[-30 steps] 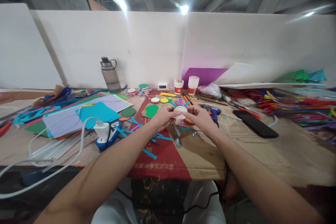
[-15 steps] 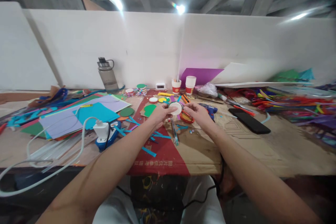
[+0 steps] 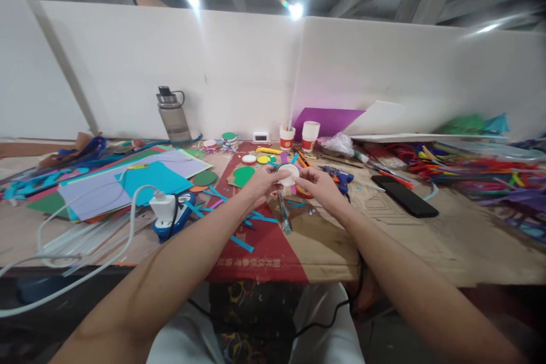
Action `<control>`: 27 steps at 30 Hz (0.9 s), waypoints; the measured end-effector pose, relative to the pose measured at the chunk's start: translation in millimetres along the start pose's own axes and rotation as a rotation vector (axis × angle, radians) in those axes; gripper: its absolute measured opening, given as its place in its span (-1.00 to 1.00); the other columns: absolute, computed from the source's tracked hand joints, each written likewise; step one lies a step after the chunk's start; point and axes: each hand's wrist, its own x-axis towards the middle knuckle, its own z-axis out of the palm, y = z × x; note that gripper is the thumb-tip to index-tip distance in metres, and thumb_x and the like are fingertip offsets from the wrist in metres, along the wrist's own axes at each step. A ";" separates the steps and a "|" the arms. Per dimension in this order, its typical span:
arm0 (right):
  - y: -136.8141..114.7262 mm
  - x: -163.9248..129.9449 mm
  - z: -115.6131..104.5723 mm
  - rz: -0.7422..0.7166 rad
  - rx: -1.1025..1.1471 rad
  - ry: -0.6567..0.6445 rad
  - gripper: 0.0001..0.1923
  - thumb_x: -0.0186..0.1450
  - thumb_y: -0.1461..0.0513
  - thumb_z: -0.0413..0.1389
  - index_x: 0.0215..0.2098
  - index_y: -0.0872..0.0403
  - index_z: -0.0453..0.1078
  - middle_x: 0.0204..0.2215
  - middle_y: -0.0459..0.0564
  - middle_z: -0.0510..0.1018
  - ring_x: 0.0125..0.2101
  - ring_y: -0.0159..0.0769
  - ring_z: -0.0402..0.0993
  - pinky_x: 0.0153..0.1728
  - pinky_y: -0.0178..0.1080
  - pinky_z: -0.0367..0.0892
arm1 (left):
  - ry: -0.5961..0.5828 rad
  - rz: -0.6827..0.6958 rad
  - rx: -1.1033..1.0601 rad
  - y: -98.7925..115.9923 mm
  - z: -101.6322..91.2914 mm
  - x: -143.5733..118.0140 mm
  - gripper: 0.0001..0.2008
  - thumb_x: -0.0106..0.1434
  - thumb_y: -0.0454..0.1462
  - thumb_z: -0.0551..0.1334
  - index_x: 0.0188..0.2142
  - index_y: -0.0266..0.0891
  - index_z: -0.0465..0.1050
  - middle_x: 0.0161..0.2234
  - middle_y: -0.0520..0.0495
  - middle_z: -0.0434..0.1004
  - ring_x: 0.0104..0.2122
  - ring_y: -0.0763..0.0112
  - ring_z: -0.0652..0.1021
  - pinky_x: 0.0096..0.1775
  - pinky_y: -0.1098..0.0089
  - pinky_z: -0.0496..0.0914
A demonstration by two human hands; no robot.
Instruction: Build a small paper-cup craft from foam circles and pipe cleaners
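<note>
Holding a white round disc, left hand, right hand

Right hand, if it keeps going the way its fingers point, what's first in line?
The right hand points left, already touching the white round piece; just past it comes the left hand. Depth is hard to judge.

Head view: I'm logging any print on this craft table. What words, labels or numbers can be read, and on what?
None can be read.
Red cardboard sheet: a row of light characters near its front edge, too blurred to read.
Two paper cups: red markings, too small to read.
</note>
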 end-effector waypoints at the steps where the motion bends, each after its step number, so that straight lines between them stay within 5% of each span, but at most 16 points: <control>1: -0.6 -0.1 -0.3 -0.002 -0.002 0.003 -0.62 0.10 -0.05 0.22 -0.42 0.08 0.32 -0.53 -0.17 0.32 -0.51 -0.44 0.15 -0.46 -0.31 0.10 | -0.006 0.000 -0.006 0.4 0.2 -0.3 -0.53 -0.19 -0.18 0.53 -0.31 -0.37 0.53 -0.41 -0.06 0.53 -0.48 0.52 0.45 -0.45 0.49 0.27; 7: -2.8 0.6 -0.5 -0.004 0.026 0.034 -0.60 0.06 -0.06 0.24 -0.45 0.08 0.31 -0.58 -0.21 0.29 -0.55 -0.46 0.14 -0.49 -0.31 0.08 | -0.008 -0.002 0.014 2.0 1.1 -1.6 -0.58 -0.20 -0.22 0.53 -0.34 -0.37 0.54 -0.41 -0.06 0.53 -0.48 0.54 0.44 -0.45 0.49 0.25; 11: -7.7 -0.2 -4.2 -0.032 -0.004 0.076 -0.63 0.09 -0.04 0.20 -0.36 0.08 0.38 -0.50 -0.13 0.44 -0.49 -0.40 0.30 -0.42 -0.29 0.21 | 0.039 0.009 0.037 2.3 -0.4 -0.1 -0.55 -0.22 -0.22 0.53 -0.32 -0.37 0.55 -0.36 -0.09 0.56 -0.44 0.52 0.46 -0.42 0.48 0.27; 18: -11.1 -0.7 -48.6 -0.107 -0.543 0.489 -0.74 0.24 0.11 0.07 -0.25 0.11 0.44 -0.36 0.04 0.55 -0.39 -0.27 0.40 -0.28 -0.21 0.31 | 0.185 0.098 0.015 8.6 -1.5 1.3 -0.55 -0.33 -0.21 0.55 -0.44 -0.32 0.47 -0.44 0.00 0.54 -0.45 0.51 0.47 -0.43 0.48 0.27; 22: 5.1 -0.4 -76.6 0.145 -0.958 0.490 -0.63 0.27 0.12 0.09 -0.08 0.22 0.41 -0.17 0.26 0.55 -0.12 -0.04 0.46 -0.11 -0.11 0.30 | 0.225 0.144 0.054 9.6 -7.2 4.0 -0.57 -0.30 -0.20 0.54 -0.47 -0.31 0.43 -0.54 0.09 0.43 -0.58 0.64 0.30 -0.53 0.51 0.10; 27: 22.0 -5.3 -82.0 0.518 -1.195 0.238 -0.44 0.28 -0.02 0.08 -0.04 0.31 0.41 -0.11 0.45 0.54 -0.09 0.09 0.51 -0.15 -0.10 0.34 | 0.245 0.184 0.077 4.2 -15.1 9.2 -0.56 -0.29 -0.16 0.53 -0.47 -0.30 0.42 -0.55 0.10 0.39 -0.61 0.67 0.21 -0.54 0.50 0.00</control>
